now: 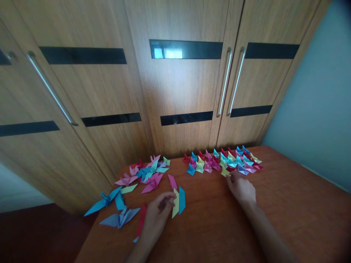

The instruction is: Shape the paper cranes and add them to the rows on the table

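My right hand (242,188) reaches to the front of the rows of small folded paper pieces (208,166). Its fingertips are closed on a yellow folded paper piece (225,172) at the row's near edge. Nearer to me on the left, my left hand (159,212) pinches the edge of a pale yellow folded paper strip (176,204) with slanted ends. Just right of that strip lies a blue folded strip (182,200). A pink strip (172,182) lies behind it, and a red strip (141,220) is partly covered by my left hand.
Several paper cranes (153,170) crowd the back left of the wooden table (208,226). A blue crane (105,201) and a lavender crane (120,218) lie near its left edge. A wooden wardrobe (181,87) stands behind, and a pale wall (315,120) is at the right.
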### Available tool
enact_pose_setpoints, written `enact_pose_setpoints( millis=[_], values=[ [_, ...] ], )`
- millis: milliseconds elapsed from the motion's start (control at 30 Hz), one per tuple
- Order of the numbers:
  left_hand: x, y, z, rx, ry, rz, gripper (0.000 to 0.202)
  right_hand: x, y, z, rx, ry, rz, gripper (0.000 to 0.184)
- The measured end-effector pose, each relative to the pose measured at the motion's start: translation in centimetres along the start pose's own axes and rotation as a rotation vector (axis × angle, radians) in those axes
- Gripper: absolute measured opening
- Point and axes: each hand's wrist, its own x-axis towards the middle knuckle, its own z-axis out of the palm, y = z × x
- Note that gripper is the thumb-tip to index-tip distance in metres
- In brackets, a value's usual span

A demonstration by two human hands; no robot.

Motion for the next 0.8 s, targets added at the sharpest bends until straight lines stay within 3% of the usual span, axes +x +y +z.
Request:
enact_pose_setpoints(
  millis=[200, 567, 700, 800],
  values=[
    [-0.3, 0.7, 0.5, 0.006, -0.013, -0.019, 0.023, 0.5, -0.4, 0.6, -0.073, -0.060, 0.054, 0.033],
    [-0.4, -0.1, 0.7, 0.026, -0.049, 0.025, 0.021, 0.5, -0.2, 0.9, -0.070, -0.062, 0.055, 0.034],
    [-0.5, 0.1, 0.8, 0.034, -0.058, 0.021, 0.020, 0.2, -0.1, 0.7, -0.027, 0.006, 0.028, 0.033],
    [-0.6, 0.4, 0.8, 0.055, -0.052, 0.027, 0.019, -0.4, -0.8, 0.7, 0.121, 0.094, -0.071, 0.030]
  ],
)
